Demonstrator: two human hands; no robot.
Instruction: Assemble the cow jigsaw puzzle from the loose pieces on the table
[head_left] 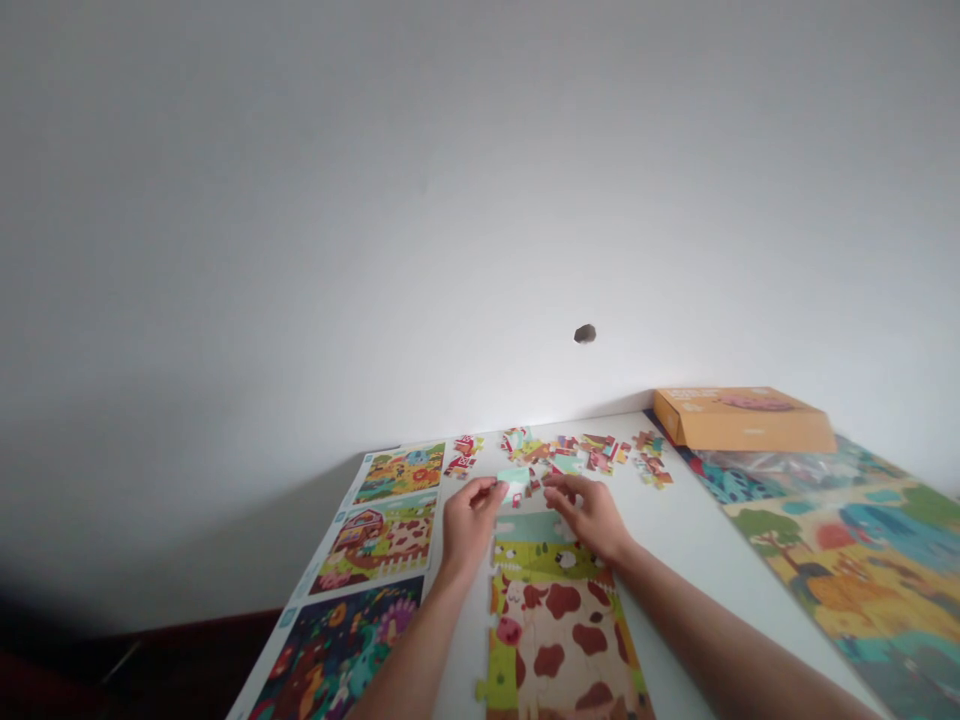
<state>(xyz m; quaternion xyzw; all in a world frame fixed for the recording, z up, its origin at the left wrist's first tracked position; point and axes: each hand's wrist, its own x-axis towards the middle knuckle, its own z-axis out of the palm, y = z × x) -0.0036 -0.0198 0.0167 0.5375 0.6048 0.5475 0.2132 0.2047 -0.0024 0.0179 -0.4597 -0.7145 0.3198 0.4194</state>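
A partly built cow puzzle (559, 625) lies on the white table (686, 530) between my forearms. My left hand (466, 525) pinches a pale green puzzle piece (513, 478) at the puzzle's far edge. My right hand (592, 512) rests at the same edge with its fingers curled, its fingertips close to the piece and to the built puzzle's top. Whether it grips anything is hidden. Several loose puzzle pieces (581, 452) lie scattered just beyond both hands.
A reference sheet (375, 545) with farm pictures lies to the left. An orange puzzle box (742, 418) sits at the back right, with a large colourful finished picture (855, 560) along the right side. A white wall rises behind the table's far edge.
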